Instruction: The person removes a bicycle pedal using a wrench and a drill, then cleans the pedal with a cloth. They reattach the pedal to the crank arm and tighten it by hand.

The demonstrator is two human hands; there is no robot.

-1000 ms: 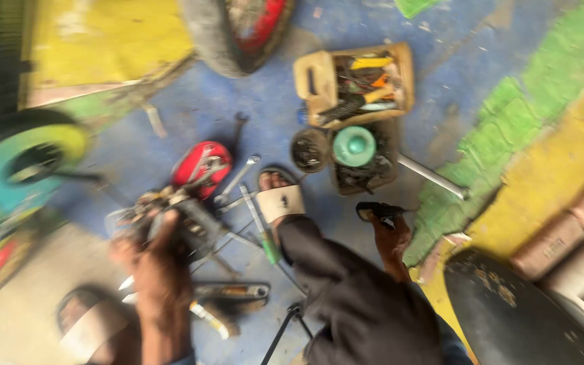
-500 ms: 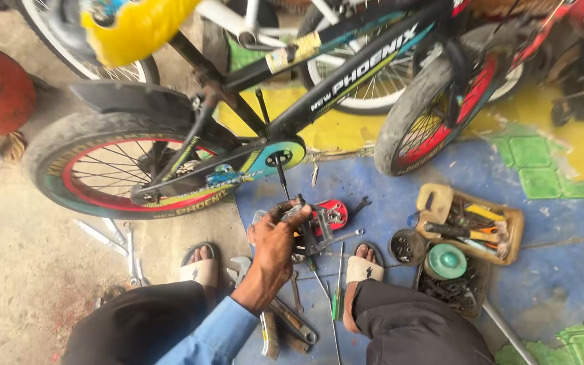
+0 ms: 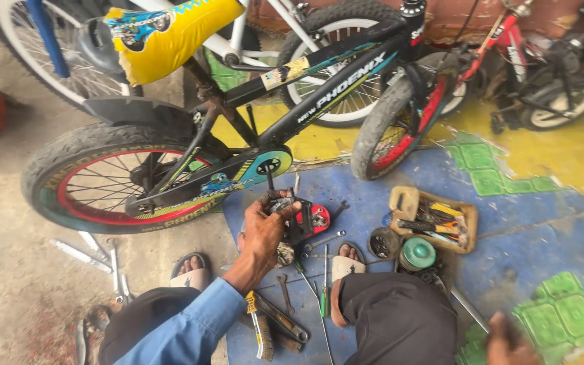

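My left hand (image 3: pixel 265 230), in a blue sleeve, reaches forward and is shut on a dark, grimy pedal (image 3: pixel 285 205) at the lower end of the crank (image 3: pixel 268 177) of a black child's bicycle (image 3: pixel 332 88). A red and black part (image 3: pixel 318 217) lies right beside the hand on the blue floor. The bicycle stands in front of me, its rear wheel (image 3: pixel 55 182) with a red rim to the left. My right hand (image 3: pixel 508 338) is blurred at the bottom right edge, low over the floor, and holds nothing I can make out.
A wooden tool tray (image 3: pixel 407 201) and a green round lid (image 3: pixel 418 253) lie to the right. A screwdriver (image 3: pixel 324 290), a wire brush (image 3: pixel 259 334) and spanners (image 3: pixel 96 250) lie around my sandalled feet (image 3: pixel 190 270). More bicycles (image 3: pixel 528 74) stand behind.
The view has swung up from the tools on the floor to the bicycle. My left hand has moved from the pile of tools up to the pedal and gripped it.
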